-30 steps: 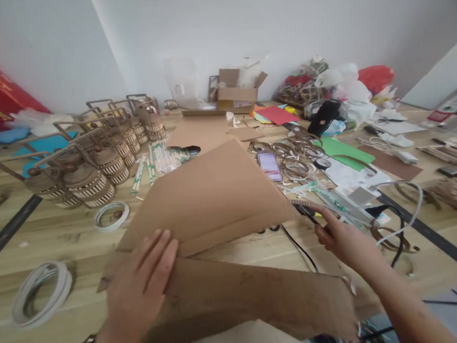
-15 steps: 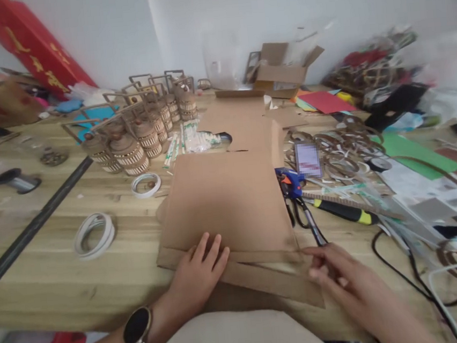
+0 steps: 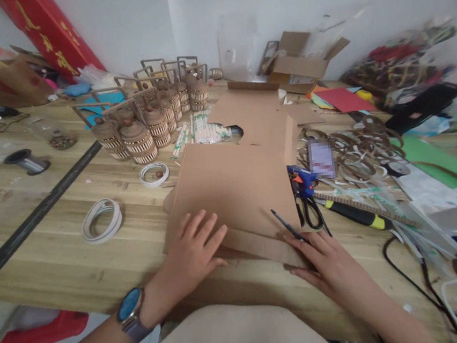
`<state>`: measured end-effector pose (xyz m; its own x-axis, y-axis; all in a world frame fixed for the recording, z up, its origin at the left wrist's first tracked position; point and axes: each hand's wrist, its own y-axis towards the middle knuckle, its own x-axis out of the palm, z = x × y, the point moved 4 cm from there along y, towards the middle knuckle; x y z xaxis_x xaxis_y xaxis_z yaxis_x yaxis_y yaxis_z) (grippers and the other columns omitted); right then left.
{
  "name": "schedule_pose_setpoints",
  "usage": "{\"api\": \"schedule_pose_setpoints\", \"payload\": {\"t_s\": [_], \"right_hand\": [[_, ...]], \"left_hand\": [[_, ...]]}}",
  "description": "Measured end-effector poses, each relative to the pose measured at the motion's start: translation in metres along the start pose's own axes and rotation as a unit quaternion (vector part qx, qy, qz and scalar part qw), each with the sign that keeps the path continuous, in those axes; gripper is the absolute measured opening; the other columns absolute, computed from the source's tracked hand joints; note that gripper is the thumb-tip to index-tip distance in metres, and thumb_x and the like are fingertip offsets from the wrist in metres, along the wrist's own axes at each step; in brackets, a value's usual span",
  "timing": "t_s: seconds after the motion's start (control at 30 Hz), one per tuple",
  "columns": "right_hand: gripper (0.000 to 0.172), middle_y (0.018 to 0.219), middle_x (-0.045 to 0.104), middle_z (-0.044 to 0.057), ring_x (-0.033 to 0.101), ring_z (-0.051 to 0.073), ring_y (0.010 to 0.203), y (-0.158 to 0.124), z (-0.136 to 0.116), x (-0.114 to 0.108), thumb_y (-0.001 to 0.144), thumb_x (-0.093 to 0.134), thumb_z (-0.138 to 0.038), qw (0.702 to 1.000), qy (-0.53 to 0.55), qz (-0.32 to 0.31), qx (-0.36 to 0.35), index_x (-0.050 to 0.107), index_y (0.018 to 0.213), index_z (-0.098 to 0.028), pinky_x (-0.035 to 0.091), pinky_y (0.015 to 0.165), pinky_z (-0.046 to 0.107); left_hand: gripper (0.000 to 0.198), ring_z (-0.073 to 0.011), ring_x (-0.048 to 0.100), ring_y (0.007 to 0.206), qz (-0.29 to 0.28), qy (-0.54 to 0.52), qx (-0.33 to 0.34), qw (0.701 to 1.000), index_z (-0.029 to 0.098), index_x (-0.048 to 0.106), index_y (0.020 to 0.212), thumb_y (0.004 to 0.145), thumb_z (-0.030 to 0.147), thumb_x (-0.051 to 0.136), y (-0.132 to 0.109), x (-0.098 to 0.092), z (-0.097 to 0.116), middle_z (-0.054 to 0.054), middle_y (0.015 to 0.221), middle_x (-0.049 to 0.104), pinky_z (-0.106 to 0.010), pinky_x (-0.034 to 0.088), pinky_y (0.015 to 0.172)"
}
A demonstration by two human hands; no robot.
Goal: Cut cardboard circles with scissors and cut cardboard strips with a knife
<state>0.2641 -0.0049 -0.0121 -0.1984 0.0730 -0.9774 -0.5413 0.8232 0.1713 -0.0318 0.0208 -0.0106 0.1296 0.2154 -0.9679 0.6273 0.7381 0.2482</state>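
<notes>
A large sheet of brown cardboard (image 3: 230, 185) lies on the wooden table in front of me, a narrow folded strip (image 3: 259, 242) running along its near edge. My left hand (image 3: 195, 250) rests on the near left part of the sheet, palm down, fingers spread and holding nothing. At the near right corner, my right hand (image 3: 321, 259) has a slim dark pen (image 3: 285, 224) between its fingers, tip pointing up and left over the sheet. Its fingers also touch the strip's right end; I cannot tell whether they grip it.
Rolls of white tape (image 3: 102, 221) and several bamboo lanterns (image 3: 140, 142) stand to the left. Right of the sheet lie a blue glue gun (image 3: 302, 180), black scissors (image 3: 312, 213) and a black-and-yellow handled tool (image 3: 356, 214). A long black bar (image 3: 42, 211) crosses the left side.
The view has shifted a little. The pen now shows clearly, pointing over the sheet. The near strip and cardboard edge have moved away from me, and my left fingers have spread wider.
</notes>
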Motion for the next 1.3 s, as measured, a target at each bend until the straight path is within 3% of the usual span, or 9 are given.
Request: {"api": "schedule_pose_setpoints", "payload": {"t_s": [0.1, 0.17, 0.3, 0.43, 0.7, 1.07, 1.3], "right_hand": [[0.061, 0.108, 0.069, 0.015, 0.069, 0.035, 0.097, -0.001, 0.018, 0.009, 0.087, 0.071, -0.045, 0.998, -0.014, 0.008, 0.068, 0.055, 0.140, -0.020, 0.059, 0.080, 0.050], [0.059, 0.111, 0.068, 0.015, 0.070, 0.034, 0.099, -0.003, 0.024, 0.016, 0.089, 0.068, -0.045, 0.993, 0.012, 0.019, 0.115, 0.053, 0.140, -0.020, 0.059, 0.082, 0.048], [0.048, 0.118, 0.066, 0.014, 0.069, 0.032, 0.107, -0.003, 0.022, 0.025, 0.091, 0.066, -0.039, 0.986, 0.050, 0.031, 0.155, 0.056, 0.135, -0.021, 0.059, 0.090, 0.045], [0.045, 0.120, 0.067, 0.014, 0.069, 0.032, 0.109, 0.005, 0.016, 0.026, 0.088, 0.068, -0.036, 0.985, 0.047, 0.031, 0.166, 0.062, 0.131, -0.024, 0.059, 0.091, 0.046], [0.040, 0.111, 0.070, 0.014, 0.069, 0.030, 0.105, 0.030, 0.001, 0.021, 0.090, 0.068, -0.027, 0.993, 0.045, 0.010, 0.110, 0.065, 0.129, -0.019, 0.060, 0.088, 0.044], [0.032, 0.115, 0.071, 0.013, 0.069, 0.030, 0.107, 0.023, 0.026, 0.022, 0.097, 0.055, -0.032, 0.993, 0.040, 0.000, 0.108, 0.068, 0.126, -0.024, 0.059, 0.089, 0.045], [0.033, 0.107, 0.072, 0.016, 0.061, 0.036, 0.111, 0.023, 0.013, 0.020, 0.100, 0.054, -0.032, 0.996, -0.053, 0.030, 0.070, 0.071, 0.121, -0.015, 0.054, 0.091, 0.053]], "left_hand": [[0.076, -0.0483, 0.046, 0.135, -0.013, 0.028, -0.132, 0.991, 0.015, 0.054, 0.142, 0.081, 0.055, 0.074, -0.012, 0.008, -0.031, -0.027, 0.151, 0.046, -0.063, 0.044, 0.103], [0.081, -0.0463, 0.055, 0.127, -0.024, 0.016, -0.180, 0.983, 0.012, 0.053, 0.142, 0.080, 0.059, 0.073, -0.023, 0.019, -0.046, -0.030, 0.150, 0.045, -0.059, 0.051, 0.096], [0.065, -0.0384, 0.060, 0.123, -0.009, -0.036, -0.157, 0.987, 0.019, 0.058, 0.139, 0.083, 0.049, 0.073, -0.037, 0.033, -0.056, -0.024, 0.151, 0.048, -0.052, 0.054, 0.096], [0.047, -0.0353, 0.060, 0.121, 0.031, -0.051, -0.142, 0.988, 0.025, 0.067, 0.128, 0.085, 0.046, 0.071, -0.046, 0.033, -0.061, -0.016, 0.146, 0.054, -0.051, 0.054, 0.097], [0.043, -0.0363, 0.057, 0.124, 0.074, -0.026, -0.133, 0.988, 0.023, 0.068, 0.124, 0.095, 0.052, 0.055, -0.073, 0.031, -0.067, -0.016, 0.143, 0.055, -0.051, 0.054, 0.097], [0.056, -0.0385, 0.059, 0.121, 0.052, -0.004, -0.106, 0.993, 0.016, 0.063, 0.131, 0.099, 0.057, 0.043, -0.050, 0.033, -0.050, -0.020, 0.138, 0.058, -0.053, 0.056, 0.096], [0.047, -0.0389, 0.053, 0.130, 0.017, -0.033, -0.109, 0.993, 0.016, 0.066, 0.126, 0.101, 0.050, 0.044, -0.056, 0.022, -0.049, -0.019, 0.132, 0.060, -0.057, 0.051, 0.102]]}}
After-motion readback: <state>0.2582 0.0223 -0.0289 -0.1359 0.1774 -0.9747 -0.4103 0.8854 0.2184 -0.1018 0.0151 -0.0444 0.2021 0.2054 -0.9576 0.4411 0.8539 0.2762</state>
